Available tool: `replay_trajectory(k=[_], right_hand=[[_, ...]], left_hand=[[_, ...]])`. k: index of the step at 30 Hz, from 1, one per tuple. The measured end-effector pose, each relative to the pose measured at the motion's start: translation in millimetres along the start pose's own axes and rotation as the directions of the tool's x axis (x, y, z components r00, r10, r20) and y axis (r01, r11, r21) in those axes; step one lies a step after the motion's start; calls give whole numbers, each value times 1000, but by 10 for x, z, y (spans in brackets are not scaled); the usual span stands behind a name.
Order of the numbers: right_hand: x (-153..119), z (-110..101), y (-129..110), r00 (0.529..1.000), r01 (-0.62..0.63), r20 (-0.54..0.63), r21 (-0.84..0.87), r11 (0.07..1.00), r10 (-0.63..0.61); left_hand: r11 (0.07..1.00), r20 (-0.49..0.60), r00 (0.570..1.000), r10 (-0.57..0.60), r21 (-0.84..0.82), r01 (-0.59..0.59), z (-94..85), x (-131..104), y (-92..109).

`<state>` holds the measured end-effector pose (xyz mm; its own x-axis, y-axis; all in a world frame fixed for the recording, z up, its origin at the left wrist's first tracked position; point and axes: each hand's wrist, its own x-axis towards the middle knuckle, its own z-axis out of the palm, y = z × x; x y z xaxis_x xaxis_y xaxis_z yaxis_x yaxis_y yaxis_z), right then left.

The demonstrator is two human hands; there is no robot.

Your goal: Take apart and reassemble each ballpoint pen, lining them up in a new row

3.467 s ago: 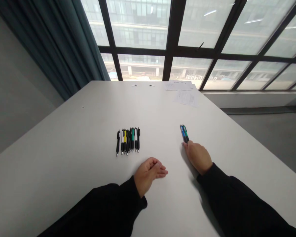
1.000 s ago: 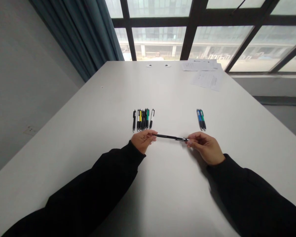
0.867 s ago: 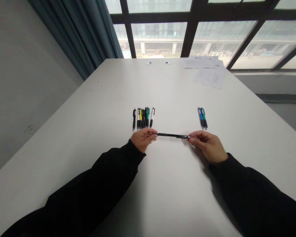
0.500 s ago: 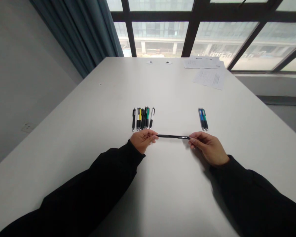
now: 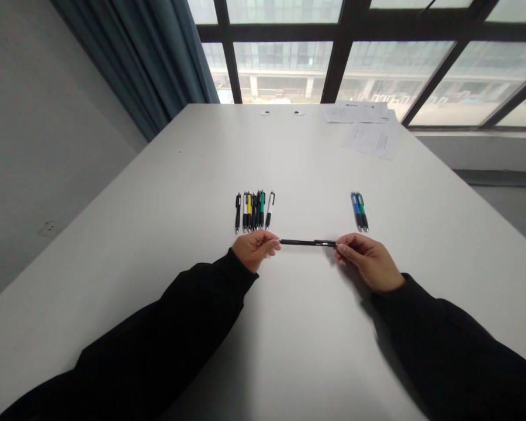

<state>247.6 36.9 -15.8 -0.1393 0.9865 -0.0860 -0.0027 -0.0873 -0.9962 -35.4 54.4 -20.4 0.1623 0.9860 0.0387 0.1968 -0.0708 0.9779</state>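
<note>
A black pen (image 5: 307, 242) is stretched crosswise between my two hands, just above the table. My left hand (image 5: 257, 249) pinches its tip end, and my right hand (image 5: 368, 260) pinches the other end, near the clip. Just beyond my left hand lies a row of several pens, among them a yellow pen (image 5: 249, 210), a green pen (image 5: 262, 209) and a white pen (image 5: 270, 209) at the right end. A blue pen (image 5: 356, 210) and a green-and-black pen (image 5: 362, 211) lie side by side beyond my right hand.
The white table (image 5: 219, 158) reaches to the window. Printed papers (image 5: 370, 139) lie at its far right, and two small white objects (image 5: 265, 113) sit near the far edge. A blue curtain (image 5: 158, 64) hangs at the left.
The pen has turned slightly about its length, so its clip shows more clearly now. Both hands keep their hold, and the view has shifted a little.
</note>
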Motion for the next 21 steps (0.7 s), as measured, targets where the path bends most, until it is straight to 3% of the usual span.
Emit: replay_trajectory(k=[21], right_hand=[[-26, 13, -21, 999, -12, 36, -80, 997, 15]], left_hand=[[997, 39, 999, 30, 73, -33, -14, -11, 12]])
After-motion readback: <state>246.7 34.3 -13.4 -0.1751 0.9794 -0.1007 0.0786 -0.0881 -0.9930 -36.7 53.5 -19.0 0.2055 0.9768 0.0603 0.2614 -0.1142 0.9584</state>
